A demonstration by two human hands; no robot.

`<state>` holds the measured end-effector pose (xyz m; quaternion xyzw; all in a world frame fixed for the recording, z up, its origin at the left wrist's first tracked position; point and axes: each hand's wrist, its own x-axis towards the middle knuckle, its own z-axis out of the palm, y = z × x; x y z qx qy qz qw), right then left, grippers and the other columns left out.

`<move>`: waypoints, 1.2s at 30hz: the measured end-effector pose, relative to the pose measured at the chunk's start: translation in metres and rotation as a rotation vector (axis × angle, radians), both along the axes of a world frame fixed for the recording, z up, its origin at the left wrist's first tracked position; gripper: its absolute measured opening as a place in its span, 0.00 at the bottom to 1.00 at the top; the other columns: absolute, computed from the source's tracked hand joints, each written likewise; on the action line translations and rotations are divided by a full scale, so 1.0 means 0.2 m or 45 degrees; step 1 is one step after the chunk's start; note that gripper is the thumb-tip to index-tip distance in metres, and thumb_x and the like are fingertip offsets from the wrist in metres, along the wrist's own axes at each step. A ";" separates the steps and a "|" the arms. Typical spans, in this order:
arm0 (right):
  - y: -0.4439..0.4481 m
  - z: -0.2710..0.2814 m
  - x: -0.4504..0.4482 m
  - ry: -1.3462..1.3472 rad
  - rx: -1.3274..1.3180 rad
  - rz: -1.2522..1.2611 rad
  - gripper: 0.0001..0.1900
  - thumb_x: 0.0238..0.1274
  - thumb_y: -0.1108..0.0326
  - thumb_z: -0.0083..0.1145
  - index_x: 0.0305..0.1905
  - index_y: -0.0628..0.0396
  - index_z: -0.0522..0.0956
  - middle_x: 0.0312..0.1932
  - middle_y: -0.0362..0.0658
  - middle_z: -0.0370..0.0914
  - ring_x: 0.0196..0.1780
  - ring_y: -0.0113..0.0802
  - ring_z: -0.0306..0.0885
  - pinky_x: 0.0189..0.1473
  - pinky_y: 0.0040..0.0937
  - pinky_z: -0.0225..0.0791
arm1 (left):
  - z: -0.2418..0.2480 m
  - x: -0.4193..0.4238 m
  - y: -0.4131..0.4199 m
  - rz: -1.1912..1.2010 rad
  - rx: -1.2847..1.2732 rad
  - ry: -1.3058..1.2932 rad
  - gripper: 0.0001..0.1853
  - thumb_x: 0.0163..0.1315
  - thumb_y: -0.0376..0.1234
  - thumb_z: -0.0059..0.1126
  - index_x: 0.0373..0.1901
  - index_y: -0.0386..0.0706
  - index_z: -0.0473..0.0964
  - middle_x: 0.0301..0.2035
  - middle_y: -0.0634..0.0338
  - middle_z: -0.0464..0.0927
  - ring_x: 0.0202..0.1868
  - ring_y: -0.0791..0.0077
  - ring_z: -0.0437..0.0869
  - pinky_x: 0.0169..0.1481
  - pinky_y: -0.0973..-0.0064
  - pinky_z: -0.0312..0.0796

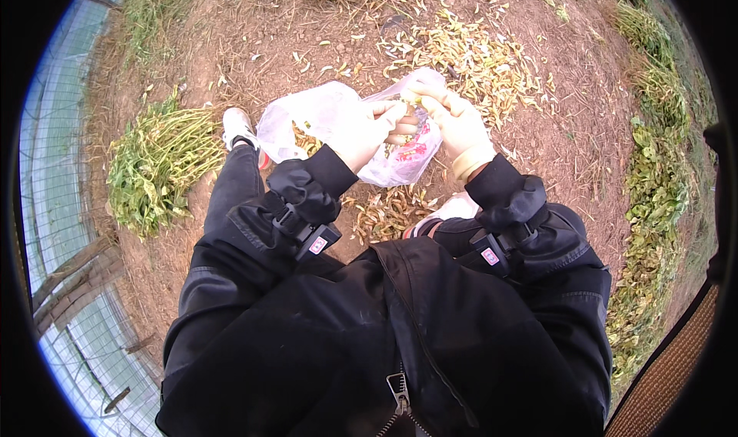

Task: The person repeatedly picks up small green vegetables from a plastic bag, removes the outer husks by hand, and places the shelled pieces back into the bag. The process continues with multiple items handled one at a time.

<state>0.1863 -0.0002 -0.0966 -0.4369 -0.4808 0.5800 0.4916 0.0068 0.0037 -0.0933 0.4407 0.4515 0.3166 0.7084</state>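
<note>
Both hands meet above two thin plastic bags on the ground. My left hand (pixel 375 130), in a pale glove, has its fingers curled near the other hand; whether it holds anything cannot be told. My right hand (pixel 452 120), also gloved, pinches a small green bean pod (pixel 418 100) between thumb and fingers. Below them lies a translucent bag with red print (pixel 398 169). To its left a white plastic bag (pixel 282 120) stands with its mouth spread, yellowish pods or beans (pixel 307 143) showing inside. Several empty-looking pods (pixel 383 218) lie between the shoes.
A wide scatter of yellow pods (pixel 484 62) covers the soil beyond the bags. A heap of pulled bean plants (pixel 167 160) lies to the left, beside a shoe (pixel 237 124). Wire mesh (pixel 57 166) runs along the left edge. Leafy plants (pixel 657 200) line the right side.
</note>
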 end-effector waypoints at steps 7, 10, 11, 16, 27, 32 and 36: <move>-0.02 0.06 -0.02 0.034 -0.195 0.132 0.15 0.70 0.76 0.46 0.57 0.59 0.77 0.51 0.42 0.81 0.52 0.26 0.77 0.57 0.25 0.69 | 0.01 0.00 0.00 -0.130 0.005 -0.148 0.16 0.72 0.38 0.49 0.51 0.35 0.75 0.44 0.56 0.82 0.45 0.74 0.84 0.49 0.77 0.77; -0.02 0.05 -0.02 0.113 -0.280 0.170 0.14 0.70 0.75 0.46 0.55 0.59 0.78 0.48 0.41 0.81 0.49 0.25 0.77 0.55 0.24 0.70 | 0.00 -0.01 0.00 -0.185 0.003 -0.122 0.16 0.73 0.38 0.49 0.50 0.35 0.74 0.43 0.55 0.82 0.44 0.74 0.85 0.49 0.77 0.77; -0.02 0.05 -0.02 0.151 -0.304 0.175 0.13 0.70 0.75 0.46 0.54 0.59 0.79 0.47 0.40 0.82 0.48 0.24 0.78 0.53 0.23 0.71 | 0.00 -0.01 0.00 -0.208 0.001 -0.115 0.16 0.73 0.38 0.48 0.50 0.35 0.74 0.43 0.55 0.82 0.44 0.74 0.85 0.48 0.77 0.77; 0.00 -0.01 -0.01 -0.557 0.414 -0.026 0.14 0.61 0.73 0.56 0.51 0.53 0.81 0.49 0.45 0.80 0.54 0.38 0.76 0.56 0.32 0.70 | 0.00 -0.02 0.00 -0.266 -0.007 -0.116 0.17 0.74 0.38 0.46 0.52 0.35 0.74 0.42 0.53 0.83 0.41 0.72 0.86 0.47 0.76 0.78; 0.02 0.03 0.01 -1.272 1.038 0.026 0.10 0.56 0.68 0.60 0.42 0.56 0.82 0.51 0.47 0.80 0.63 0.47 0.72 0.61 0.39 0.67 | -0.02 -0.02 -0.01 -0.193 0.026 0.069 0.14 0.74 0.33 0.44 0.49 0.34 0.75 0.41 0.52 0.83 0.40 0.71 0.86 0.47 0.75 0.78; 0.01 0.04 0.01 -1.176 0.972 0.127 0.10 0.59 0.69 0.58 0.45 0.58 0.80 0.49 0.48 0.80 0.60 0.46 0.74 0.61 0.40 0.66 | -0.06 -0.03 -0.02 -0.339 0.378 0.265 0.14 0.73 0.31 0.42 0.47 0.33 0.76 0.40 0.51 0.82 0.41 0.69 0.86 0.45 0.74 0.77; 0.02 -0.01 0.03 -1.239 0.870 0.120 0.12 0.60 0.71 0.56 0.48 0.56 0.80 0.49 0.48 0.80 0.59 0.47 0.74 0.60 0.39 0.66 | -0.06 0.00 -0.04 -0.136 0.127 0.240 0.15 0.73 0.33 0.42 0.49 0.33 0.75 0.39 0.50 0.82 0.41 0.68 0.85 0.43 0.73 0.77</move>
